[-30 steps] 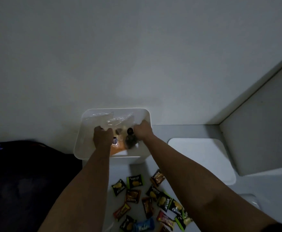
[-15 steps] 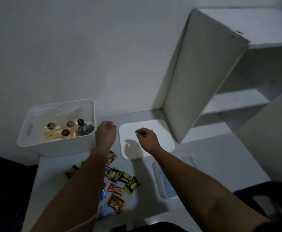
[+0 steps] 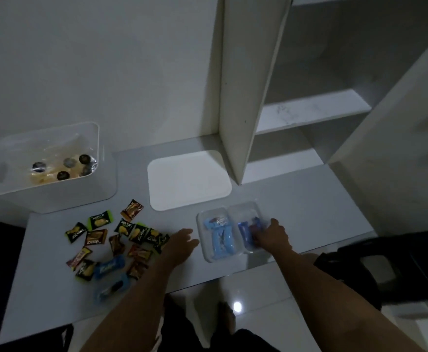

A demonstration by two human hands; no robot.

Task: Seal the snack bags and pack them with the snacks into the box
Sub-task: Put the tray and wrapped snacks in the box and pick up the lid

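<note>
Head view: the right hand (image 3: 271,237) has its fingers curled down onto the dark-blue snack bag (image 3: 248,233), though whether they actually grip cannot be told; the left hand (image 3: 182,242) hovers, fingers loosely apart, holding nothing. The light-blue snack bag (image 3: 219,236), long axis running 12 to 6, lies at 3 o'clock from the left fingers. The box (image 3: 55,196) stands well apart at 10 o'clock, nearer the left hand.

Pale grey flat tabletop (image 3: 296,199), carrying a white open-topped plastic box (image 3: 80,191) at its far left corner and a flat white rounded-rectangle lid (image 3: 187,181) beside it. Loose, mixed-colour wrapped snack packets (image 3: 116,240) lie scattered at front left. A clear two-compartment plastic tray (image 3: 209,257) holding blue-wrapped snacks sits at front right.
</note>
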